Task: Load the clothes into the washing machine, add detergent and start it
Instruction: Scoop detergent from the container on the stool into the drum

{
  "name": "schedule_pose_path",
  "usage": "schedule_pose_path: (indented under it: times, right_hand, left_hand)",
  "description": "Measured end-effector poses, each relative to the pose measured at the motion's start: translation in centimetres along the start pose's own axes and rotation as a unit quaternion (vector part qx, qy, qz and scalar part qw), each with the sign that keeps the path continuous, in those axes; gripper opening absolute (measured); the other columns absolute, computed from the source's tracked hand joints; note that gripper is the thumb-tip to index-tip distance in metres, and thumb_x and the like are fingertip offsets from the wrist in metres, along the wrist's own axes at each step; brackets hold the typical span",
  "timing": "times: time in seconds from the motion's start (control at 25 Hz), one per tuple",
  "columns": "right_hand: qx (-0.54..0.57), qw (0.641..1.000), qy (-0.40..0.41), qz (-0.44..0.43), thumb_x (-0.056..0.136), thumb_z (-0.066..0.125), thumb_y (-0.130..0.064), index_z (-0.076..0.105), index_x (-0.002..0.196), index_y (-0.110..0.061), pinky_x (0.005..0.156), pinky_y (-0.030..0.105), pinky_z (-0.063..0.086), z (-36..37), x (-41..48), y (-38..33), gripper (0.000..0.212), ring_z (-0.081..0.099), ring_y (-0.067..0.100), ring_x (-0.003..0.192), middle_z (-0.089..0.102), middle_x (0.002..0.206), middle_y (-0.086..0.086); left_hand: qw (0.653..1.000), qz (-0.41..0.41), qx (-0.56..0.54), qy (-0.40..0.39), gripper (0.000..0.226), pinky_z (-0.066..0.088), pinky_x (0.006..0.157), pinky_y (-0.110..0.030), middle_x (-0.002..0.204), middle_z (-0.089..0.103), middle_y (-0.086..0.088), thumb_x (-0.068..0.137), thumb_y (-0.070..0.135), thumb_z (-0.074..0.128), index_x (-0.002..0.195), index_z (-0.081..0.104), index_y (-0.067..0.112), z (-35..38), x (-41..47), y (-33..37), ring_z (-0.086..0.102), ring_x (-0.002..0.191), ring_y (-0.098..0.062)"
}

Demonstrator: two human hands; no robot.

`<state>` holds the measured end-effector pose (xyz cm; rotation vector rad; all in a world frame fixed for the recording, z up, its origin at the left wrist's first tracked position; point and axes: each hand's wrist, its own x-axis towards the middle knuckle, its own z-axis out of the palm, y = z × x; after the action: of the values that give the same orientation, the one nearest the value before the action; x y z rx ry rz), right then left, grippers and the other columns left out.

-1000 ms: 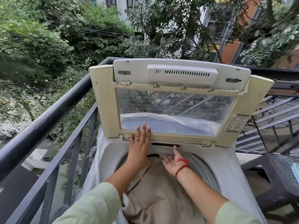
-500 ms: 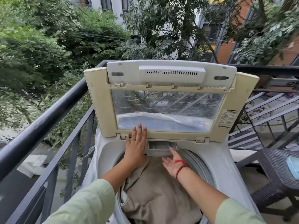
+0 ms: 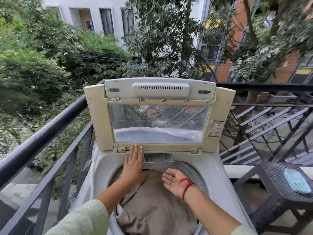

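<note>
Head view:

- One white top-loading washing machine (image 3: 220, 173), its cream lid with clear window (image 3: 159, 122) standing upright at the back. We count one lid and one small grey detergent drawer (image 3: 158, 157) set into the rear rim.
- One heap of beige soft clothes (image 3: 152, 200), filling the drum to the rim. We cannot count separate garments. We judge it light, limp and non-slip; best gathered by a loose fold at its top, though pushing down with flat palms may serve better.
- Left hand (image 3: 133, 164): fingers straight and together, flat on the rear rim just left of the drawer, gripping nothing.
- Right hand (image 3: 174, 181): palm up, fingers spread and released, hovering over the clothes just below the drawer. One red thread band (image 3: 186, 185) at the wrist.
- One dark wicker side table (image 3: 271, 189) to the right, bearing one pale blue flat lidded box (image 3: 296, 183).
- One black metal balcony railing (image 3: 42, 138) alongside.
</note>
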<state>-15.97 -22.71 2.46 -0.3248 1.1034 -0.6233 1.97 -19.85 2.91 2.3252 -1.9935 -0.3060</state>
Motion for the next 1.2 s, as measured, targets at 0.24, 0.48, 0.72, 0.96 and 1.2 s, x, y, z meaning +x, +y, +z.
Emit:
schedule_pose_path:
  times: [0.24, 0.48, 0.72, 0.96, 1.2]
  right_hand:
    - [0.025, 0.997, 0.031, -0.066, 0.091, 0.053, -0.014, 0.06, 0.082, -0.01, 0.07, 0.032, 0.045, -3.8, -5.2, -1.7, 0.012, 0.054, 0.019, 0.072, 0.06, 0.08, 0.007]
    - [0.034, 0.986, 0.079, -0.142, 0.09, 0.055, -0.014, 0.062, 0.086, -0.011, 0.058, 0.027, 0.05, -8.6, -10.7, -5.0, 0.008, 0.059, 0.015, 0.057, 0.062, 0.076, 0.004]
    - [0.087, 0.957, 0.138, -0.241, 0.088, 0.058, -0.011, 0.062, 0.086, -0.011, 0.047, 0.019, 0.05, -18.2, -17.2, -7.1, 0.005, 0.06, 0.009, 0.044, 0.067, 0.058, 0.0]
    - [0.135, 0.947, 0.174, -0.234, 0.088, 0.057, -0.016, 0.062, 0.089, -0.017, 0.052, 0.019, 0.046, -31.6, -23.4, -5.3, 0.005, 0.061, 0.005, 0.046, 0.068, 0.058, -0.006]
    - [0.178, 0.928, 0.215, -0.246, 0.089, 0.055, -0.009, 0.059, 0.081, -0.014, 0.04, 0.014, 0.043, -45.9, -30.8, -5.0, 0.01, 0.056, 0.005, 0.037, 0.064, 0.05, -0.003]
  left_hand:
    - [0.98, 0.061, -0.125, 0.14, 0.097, 0.001, 0.12, -0.043, 0.156, -0.014, -0.003, 0.084, 0.04, 0.058, 0.147, -0.012, 0.014, -0.4, -2.3, 3.6, -0.02, 0.141, -0.02]
    - [0.915, 0.131, -0.295, 0.241, 0.078, 0.01, 0.118, -0.037, 0.157, 0.013, 0.002, 0.084, 0.042, 0.055, 0.149, 0.019, 0.018, 0.2, -2.9, 10.6, -0.003, 0.145, -0.012]
    - [0.888, 0.176, -0.367, 0.214, 0.073, 0.013, 0.115, -0.035, 0.153, 0.024, -0.001, 0.08, 0.05, 0.046, 0.144, 0.03, 0.019, 1.0, -5.9, 20.6, 0.003, 0.146, -0.015]
    - [0.887, 0.231, -0.356, 0.182, 0.064, 0.015, 0.114, -0.034, 0.149, 0.026, 0.004, 0.083, 0.037, 0.056, 0.14, 0.033, 0.022, 3.5, -9.7, 33.0, 0.006, 0.144, -0.013]
    - [0.902, 0.25, -0.326, 0.135, 0.068, 0.012, 0.114, -0.033, 0.153, 0.024, -0.003, 0.084, 0.024, 0.066, 0.143, 0.032, 0.017, 7.8, -13.6, 47.3, -0.002, 0.141, -0.007]
